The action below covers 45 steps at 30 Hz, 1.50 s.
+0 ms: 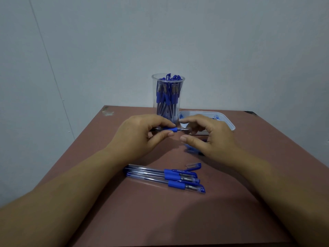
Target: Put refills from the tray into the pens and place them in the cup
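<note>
My left hand [140, 134] grips a clear pen [171, 129] by its blue grip section, with the metal tip pointing right. My right hand [208, 138] hovers at that tip with forefinger and thumb spread above and below it, touching nothing that I can see. A clear plastic cup [168, 81] holding several blue-capped pens stands behind my hands. The white tray [227, 122] sits right of the cup, mostly hidden by my right hand. Three capped pens [165, 177] lie side by side nearer to me.
A loose clear-and-blue cap [194, 165] lies by the three pens. Some blurred blue pieces [191, 148] lie under my right hand. The brown table [178, 220] ends at a pale wall behind the cup and drops off at left and right.
</note>
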Tool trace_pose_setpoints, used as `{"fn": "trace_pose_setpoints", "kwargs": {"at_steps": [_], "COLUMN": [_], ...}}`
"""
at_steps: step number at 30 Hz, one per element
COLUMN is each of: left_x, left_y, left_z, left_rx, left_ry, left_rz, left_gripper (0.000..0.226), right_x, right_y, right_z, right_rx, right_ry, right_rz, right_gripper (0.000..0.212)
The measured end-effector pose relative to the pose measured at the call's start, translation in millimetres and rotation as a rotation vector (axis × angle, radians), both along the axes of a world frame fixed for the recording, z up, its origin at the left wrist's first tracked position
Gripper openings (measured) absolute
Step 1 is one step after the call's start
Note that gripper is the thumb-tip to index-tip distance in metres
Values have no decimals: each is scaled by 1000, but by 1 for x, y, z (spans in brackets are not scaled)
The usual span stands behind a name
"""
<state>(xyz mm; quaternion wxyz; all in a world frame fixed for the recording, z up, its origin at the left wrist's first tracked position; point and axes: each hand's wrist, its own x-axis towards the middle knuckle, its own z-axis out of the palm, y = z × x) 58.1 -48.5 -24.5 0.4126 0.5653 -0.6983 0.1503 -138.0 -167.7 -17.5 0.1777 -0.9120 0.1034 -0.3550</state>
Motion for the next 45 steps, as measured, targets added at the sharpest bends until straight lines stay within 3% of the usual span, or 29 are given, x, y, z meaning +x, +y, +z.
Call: {"fn": "trace_pose_setpoints", "kwargs": {"at_steps": [4,8,12,16,19,26,29,32,35,37,45], "left_x": [0,0,-1,0,-1,-1,-2,-3,-3,-3,-3], "left_y": [0,0,0,0,0,0,0,0,1,1,1], "left_z": [0,-2,-1,-1,-1,0,0,1,2,2,2], "left_rx": [22,22,0,21,31,0,-1,-6,-1,3,-9], "left_ry": [-18,-1,12,4,-10,5,5,3,-8,-10,12], "left_rz": [-3,-16,-20,-17,-14,-24,-36,-33,-28,-30,-45], "left_gripper": [31,28,28,29,30,27,28,29,28,28,26], "right_x": [2,1,2,5,4,4,5,1,0,2,1], "right_y": [0,-3,-6,-5,-5,-8,-7,-4,-4,-6,-5], "right_z": [0,-3,-4,-3,-3,-2,-2,1,2,1,1], "right_rx": [-60,-28,-64,-71,-41,-69,-86,-65,-105,-100,-97], "right_ry": [-12,109,-5,-38,4,-13,-11,-5,-26,-13,-24], "right_rz": [-8,-12,-38,-23,-29,12,-7,17,34,34,44], "right_gripper": [13,19,29,11,23,12,27,14,18,5,12]}}
